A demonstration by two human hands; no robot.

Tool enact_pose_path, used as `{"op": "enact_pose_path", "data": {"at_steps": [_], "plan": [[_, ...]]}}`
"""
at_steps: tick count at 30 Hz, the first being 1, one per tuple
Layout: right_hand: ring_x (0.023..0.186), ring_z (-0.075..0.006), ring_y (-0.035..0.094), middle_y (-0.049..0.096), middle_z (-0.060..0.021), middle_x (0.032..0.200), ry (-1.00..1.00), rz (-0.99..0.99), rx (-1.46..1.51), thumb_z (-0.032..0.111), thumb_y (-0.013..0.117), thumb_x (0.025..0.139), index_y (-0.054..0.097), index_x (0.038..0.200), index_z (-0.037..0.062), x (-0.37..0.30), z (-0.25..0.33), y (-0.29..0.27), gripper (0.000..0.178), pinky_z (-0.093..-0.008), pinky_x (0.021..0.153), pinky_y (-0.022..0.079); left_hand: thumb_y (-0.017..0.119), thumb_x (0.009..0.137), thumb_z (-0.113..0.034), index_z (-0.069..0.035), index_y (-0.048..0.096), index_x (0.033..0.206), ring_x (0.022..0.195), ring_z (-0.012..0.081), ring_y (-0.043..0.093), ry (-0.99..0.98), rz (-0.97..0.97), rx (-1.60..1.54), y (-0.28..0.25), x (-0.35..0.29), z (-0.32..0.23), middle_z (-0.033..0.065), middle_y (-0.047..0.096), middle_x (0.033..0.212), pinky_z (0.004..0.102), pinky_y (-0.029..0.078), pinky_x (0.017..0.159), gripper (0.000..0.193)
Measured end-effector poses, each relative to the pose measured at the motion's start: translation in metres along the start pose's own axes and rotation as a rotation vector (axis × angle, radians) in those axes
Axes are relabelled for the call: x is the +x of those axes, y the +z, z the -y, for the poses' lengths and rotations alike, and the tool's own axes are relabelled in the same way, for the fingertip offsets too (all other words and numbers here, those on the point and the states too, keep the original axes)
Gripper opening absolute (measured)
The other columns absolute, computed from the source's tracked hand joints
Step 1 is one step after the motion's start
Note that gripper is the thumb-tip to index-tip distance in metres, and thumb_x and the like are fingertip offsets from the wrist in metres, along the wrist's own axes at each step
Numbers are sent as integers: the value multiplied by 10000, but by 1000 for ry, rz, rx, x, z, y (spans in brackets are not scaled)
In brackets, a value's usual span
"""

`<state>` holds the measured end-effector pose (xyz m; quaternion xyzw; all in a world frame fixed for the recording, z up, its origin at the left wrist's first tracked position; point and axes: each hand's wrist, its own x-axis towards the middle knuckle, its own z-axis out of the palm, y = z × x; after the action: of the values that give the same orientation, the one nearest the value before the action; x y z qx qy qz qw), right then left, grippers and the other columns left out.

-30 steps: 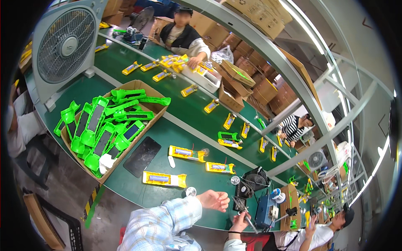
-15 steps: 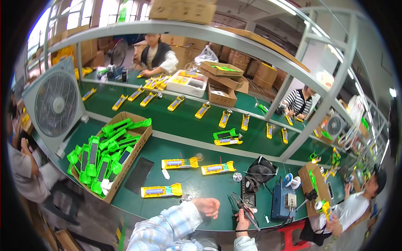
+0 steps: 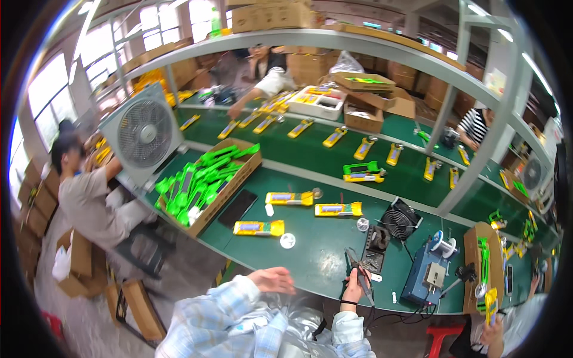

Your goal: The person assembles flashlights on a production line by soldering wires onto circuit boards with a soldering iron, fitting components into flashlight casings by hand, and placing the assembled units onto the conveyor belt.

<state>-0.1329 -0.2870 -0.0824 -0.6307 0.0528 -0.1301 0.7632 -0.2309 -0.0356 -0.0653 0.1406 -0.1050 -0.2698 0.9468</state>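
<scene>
My left hand [image 3: 271,280] hovers over the near edge of the green bench, fingers loosely stretched apart and nothing in them. In my right hand [image 3: 353,291] is a thin soldering iron [image 3: 367,286], together with a dark two-pronged tool [image 3: 352,258], perhaps tweezers or pliers. Ahead of my hands lie three yellow flashlight housings with batteries in them: one nearer [image 3: 259,228], one farther back [image 3: 289,198] and one to the right [image 3: 338,209]. A round silver reflector [image 3: 287,240] rests by the nearer housing, another [image 3: 362,224] by the right one.
A carton [image 3: 234,190] of green housings and a black phone [image 3: 239,207] are at left. Rightward stand a small black fan [image 3: 400,222], a parts tray [image 3: 376,249], a blue soldering station [image 3: 425,271] and a solder spool [image 3: 443,244]. Beyond, more yellow housings line a green belt [image 3: 280,149].
My view has swung left, so the bench appears shifted right. My left hand's fingers have straightened. My right hand keeps its tools. The co-worker across the belt now reaches toward a yellow housing.
</scene>
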Motion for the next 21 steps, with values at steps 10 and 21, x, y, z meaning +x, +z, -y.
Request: {"op": "enact_pose_path", "data": {"at_steps": [10,21], "plan": [[503,-67,483,514,-11,693,2,-14,-61,175,570,843,525,944,40,-3,-5,-1,175,-175,408,328,549,795,-233,-146,619,1015,857,277,570,207,-1711,265,-103,-394,248,116,620,966,394,448,733,247],[514,-76,478,534,-35,660,-25,-15,-121,201,581,839,530,940,12,2,0,-5,220,-199,430,330,551,775,-224,-106,618,922,768,283,574,-342,-1750,808,-31,-407,325,111,616,845,400,455,686,200]]}}
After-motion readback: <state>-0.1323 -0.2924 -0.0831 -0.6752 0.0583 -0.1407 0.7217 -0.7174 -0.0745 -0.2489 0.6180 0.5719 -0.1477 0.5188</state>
